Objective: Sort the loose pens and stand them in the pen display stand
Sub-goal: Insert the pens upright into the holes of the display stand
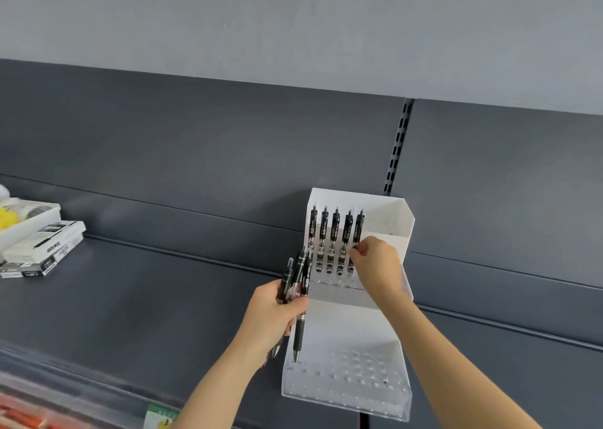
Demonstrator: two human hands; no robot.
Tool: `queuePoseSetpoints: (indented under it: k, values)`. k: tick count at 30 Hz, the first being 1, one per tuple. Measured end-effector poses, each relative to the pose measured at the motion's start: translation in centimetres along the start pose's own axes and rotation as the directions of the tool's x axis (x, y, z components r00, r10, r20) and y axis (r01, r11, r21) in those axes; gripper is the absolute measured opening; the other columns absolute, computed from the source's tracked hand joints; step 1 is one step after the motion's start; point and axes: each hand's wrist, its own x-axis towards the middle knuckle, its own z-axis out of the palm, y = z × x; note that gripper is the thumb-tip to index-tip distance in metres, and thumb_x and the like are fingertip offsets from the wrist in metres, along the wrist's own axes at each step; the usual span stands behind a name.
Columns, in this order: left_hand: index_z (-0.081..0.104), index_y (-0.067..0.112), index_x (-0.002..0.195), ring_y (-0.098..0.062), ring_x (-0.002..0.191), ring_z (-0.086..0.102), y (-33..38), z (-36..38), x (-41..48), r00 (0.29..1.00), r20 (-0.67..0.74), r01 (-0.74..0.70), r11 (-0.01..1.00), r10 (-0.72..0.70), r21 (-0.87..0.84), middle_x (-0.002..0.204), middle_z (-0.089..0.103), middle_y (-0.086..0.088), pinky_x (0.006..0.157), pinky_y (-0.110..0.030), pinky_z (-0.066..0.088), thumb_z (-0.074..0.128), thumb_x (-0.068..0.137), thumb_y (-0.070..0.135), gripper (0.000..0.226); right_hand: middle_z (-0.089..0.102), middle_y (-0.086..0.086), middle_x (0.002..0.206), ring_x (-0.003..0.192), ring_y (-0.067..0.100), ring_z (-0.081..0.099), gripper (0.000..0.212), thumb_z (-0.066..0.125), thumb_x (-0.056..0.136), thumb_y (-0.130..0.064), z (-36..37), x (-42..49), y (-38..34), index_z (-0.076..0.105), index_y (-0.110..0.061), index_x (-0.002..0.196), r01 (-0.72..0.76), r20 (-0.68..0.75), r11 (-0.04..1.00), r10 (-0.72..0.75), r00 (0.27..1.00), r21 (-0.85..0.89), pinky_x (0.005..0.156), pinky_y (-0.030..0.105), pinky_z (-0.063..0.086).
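A white tiered pen display stand point(388, 229) sits on the dark shelf. Several black pens point(333, 242) stand upright in its back row. My right hand point(375, 267) pinches the rightmost pen point(358, 229) of that row near its middle. To the left of the stand, my left hand point(277, 314) grips a bundle of black pens point(298, 278), tips pointing down. The clear front tier point(352, 376) with its rows of holes has no pens in it.
The dark grey shelf point(146, 298) stretches left. At its far left lie stacked white pen boxes point(42, 252) and a white tray point(29, 219) with yellow items. A slotted upright point(396, 147) runs up the back panel. A price label strip point(160, 419) marks the front edge.
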Motion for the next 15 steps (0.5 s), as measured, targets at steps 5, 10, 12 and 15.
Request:
queuePoseSetpoints:
  k: [5, 10, 12, 15]
  values:
    - [0.055, 0.003, 0.077, -0.014, 0.045, 0.038, -0.4, 0.1, 0.4, 1.0, 0.024, 0.0, 1.0, 0.0, -0.001, 0.057, 0.045, -0.009, 0.043, -0.018, 0.037, 0.061, 0.086, 0.004, 0.011, 0.068, 0.014, 0.091, 0.08, 0.03, 0.061, 0.021, 0.048, 0.092, -0.017, 0.4, -0.1, -0.2, 0.061, -0.002, 0.097, -0.029, -0.002, 0.994, 0.029, 1.0, -0.103, 0.061, 0.028, 0.041]
    - [0.058, -0.004, 0.083, -0.013, 0.042, 0.039, -0.7, -0.3, 0.6, 1.0, 0.027, -0.006, 1.0, 0.006, -0.026, 0.054, 0.047, -0.008, 0.044, -0.018, 0.038, 0.061, 0.086, 0.004, 0.009, 0.067, 0.012, 0.087, 0.075, 0.028, 0.058, 0.022, 0.047, 0.093, -0.019, 0.9, -0.1, 0.1, 0.061, -0.003, 0.092, -0.033, -0.029, 0.992, 0.03, 0.999, -0.126, 0.06, 0.027, 0.038]
    - [0.06, -0.003, 0.083, -0.013, 0.04, 0.04, -0.7, -0.5, 0.7, 0.999, 0.037, -0.006, 0.999, 0.008, -0.05, 0.051, 0.048, -0.005, 0.047, -0.019, 0.04, 0.061, 0.086, 0.004, 0.008, 0.065, 0.013, 0.08, 0.069, 0.026, 0.053, 0.022, 0.047, 0.092, -0.018, 1.1, -0.1, 0.1, 0.06, -0.002, 0.086, -0.024, -0.032, 0.993, 0.02, 0.999, -0.117, 0.056, 0.027, 0.035]
    - [0.062, 0.001, 0.082, -0.013, 0.04, 0.041, -0.7, -0.7, 0.7, 0.999, 0.05, 0.01, 0.994, -0.005, -0.113, 0.047, 0.048, -0.002, 0.052, -0.021, 0.042, 0.062, 0.085, 0.004, 0.005, 0.049, 0.007, 0.06, 0.058, 0.023, 0.042, 0.026, 0.05, 0.091, -0.016, 1.2, -0.1, 0.5, 0.05, -0.006, 0.067, -0.014, -0.017, 0.996, 0.013, 1.0, -0.085, 0.047, 0.028, 0.026]
